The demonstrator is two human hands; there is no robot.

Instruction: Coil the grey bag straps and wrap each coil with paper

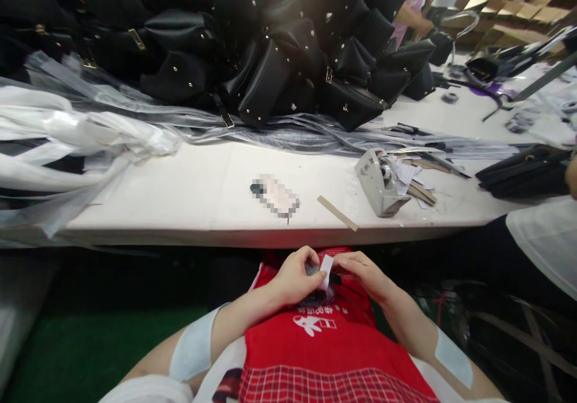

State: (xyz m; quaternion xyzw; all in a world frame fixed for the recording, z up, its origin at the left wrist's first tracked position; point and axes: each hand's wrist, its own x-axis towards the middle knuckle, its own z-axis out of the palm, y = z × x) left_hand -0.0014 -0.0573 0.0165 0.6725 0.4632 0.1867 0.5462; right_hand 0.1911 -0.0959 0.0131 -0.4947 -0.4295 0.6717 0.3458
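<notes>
Both hands are close together over my lap, just below the table edge. My left hand [298, 278] pinches a small white slip [327, 269] between thumb and fingers. Some greyish clear plastic [311, 269] shows inside its curled fingers. My right hand [364, 275] is bent inward beside the slip, its fingers drawn together. A dark piece lies under these fingertips, but what they grip is hidden. A red apron [333, 355] lies beneath both hands. On the table ahead are a blurred-out phone-shaped object [276, 196] and a thin tan strip [337, 213].
Black bags [270, 60] with gold fittings are heaped along the back of the white table [202, 192]. Plastic-wrapped straps [297, 132] run in front of them. At right stands a tape dispenser [381, 183] with paper scraps. Another person's sleeve [547, 240] is at far right.
</notes>
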